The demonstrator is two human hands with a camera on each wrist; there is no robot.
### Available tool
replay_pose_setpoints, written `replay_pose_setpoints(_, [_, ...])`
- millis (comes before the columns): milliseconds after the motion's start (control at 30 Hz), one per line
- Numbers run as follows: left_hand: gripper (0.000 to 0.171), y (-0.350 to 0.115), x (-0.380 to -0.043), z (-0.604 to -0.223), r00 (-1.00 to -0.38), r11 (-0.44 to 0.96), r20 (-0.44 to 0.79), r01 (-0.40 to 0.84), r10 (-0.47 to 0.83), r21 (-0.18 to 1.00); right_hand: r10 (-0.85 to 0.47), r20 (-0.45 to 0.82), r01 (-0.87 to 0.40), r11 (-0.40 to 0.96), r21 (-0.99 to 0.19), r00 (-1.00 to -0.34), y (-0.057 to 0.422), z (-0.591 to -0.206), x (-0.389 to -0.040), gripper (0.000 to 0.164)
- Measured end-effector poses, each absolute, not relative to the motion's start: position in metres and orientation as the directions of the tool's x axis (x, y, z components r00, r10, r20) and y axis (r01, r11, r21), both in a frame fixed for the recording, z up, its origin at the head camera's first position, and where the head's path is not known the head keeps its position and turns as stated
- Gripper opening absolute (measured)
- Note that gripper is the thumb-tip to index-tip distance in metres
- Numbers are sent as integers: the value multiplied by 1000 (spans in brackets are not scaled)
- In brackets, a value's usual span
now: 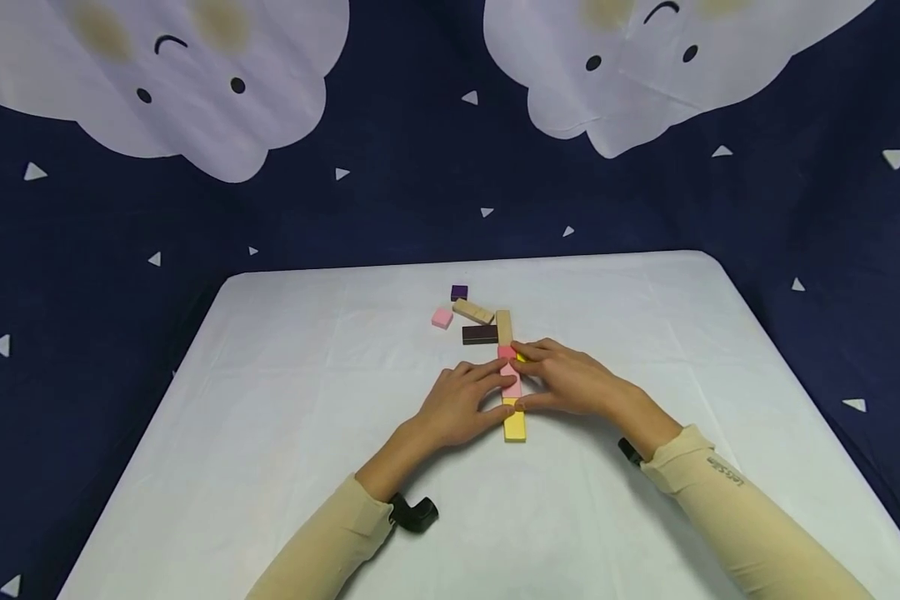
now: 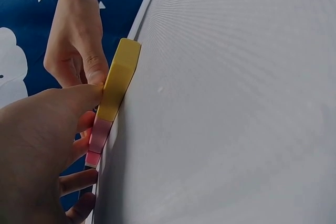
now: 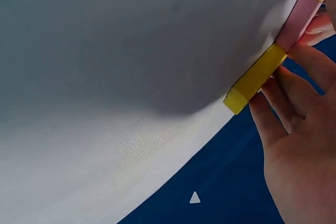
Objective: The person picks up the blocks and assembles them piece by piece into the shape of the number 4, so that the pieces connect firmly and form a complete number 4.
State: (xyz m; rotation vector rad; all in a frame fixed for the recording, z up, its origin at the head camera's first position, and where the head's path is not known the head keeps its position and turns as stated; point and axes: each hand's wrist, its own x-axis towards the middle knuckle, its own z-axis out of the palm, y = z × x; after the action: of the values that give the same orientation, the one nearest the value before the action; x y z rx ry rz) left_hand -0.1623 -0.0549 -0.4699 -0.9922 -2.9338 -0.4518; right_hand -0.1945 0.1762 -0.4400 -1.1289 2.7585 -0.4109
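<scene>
Row and hands on the table (image 1: 292, 367), head view. The row (image 1: 512, 390) lies right of the frame's centre, its long axis running nearly up and down with a slight slant, top end leaning left. From the bottom it comprises the lower yellow block (image 1: 514, 423), pink pieces, and the tan block (image 1: 503, 327). A side yellow block (image 1: 521, 357) shows in part against the right edge of the pink section, largely covered by fingers.

The governing relation is lateral: the row stands between the hands, across the line of their fingertips. The left hand (image 1: 453, 407) comes in from the lower left, fingers apart, thumb against the lower yellow block, other tips reaching the pink section. The right hand (image 1: 570, 379) comes in from the right, fingers spread and fairly straight along the row's right side, tips touching. Neither is clearly nearer, since both make contact; the right hand's tips reach farther up the frame, and so appear nearer the tan block.

Upper part: the dark block (image 1: 480, 335) lies crosswise just left of the tan block; a loose tan piece (image 1: 473, 312), pink cube (image 1: 442, 318) and purple cube (image 1: 459, 292) lie farther up and left.
</scene>
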Motion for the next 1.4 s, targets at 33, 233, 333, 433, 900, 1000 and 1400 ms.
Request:
replay_pose_setpoints(33, [54, -55, -162, -470, -799, 758, 106, 596, 592, 266, -703, -19, -667, 684, -295, -711, 176, -440, -195, 75])
replay_pose_setpoints(233, [55, -56, -162, -471, -801, 759, 109, 595, 589, 264, -698, -3, -667, 686, -289, -716, 174, -441, -195, 73])
replay_pose_setpoints(333, [54, -56, -162, -471, -802, 759, 104, 592, 588, 269, -691, 4, -665, 693, -280, -722, 173, -443, -194, 71])
replay_pose_setpoints(433, [52, -56, -161, -470, -800, 756, 104, 593, 590, 277, -685, 4, -660, 700, -273, -729, 173, -443, -193, 69])
replay_pose_setpoints(900, [60, -58, -172, -463, -817, 695, 152, 557, 556, 454, -687, 22, -668, 698, -257, -726, 172, -441, -193, 68])
replay_pose_setpoints(1000, [60, -63, -176, -462, -835, 669, 163, 523, 525, 528, -683, 24, -665, 701, -257, -730, 172, -442, -193, 68])
replay_pose_setpoints(1400, [40, -98, -212, -455, -922, 610, 236, 380, 306, 695, -659, -47, -632, 737, -241, -751, 169, -442, -195, 69])
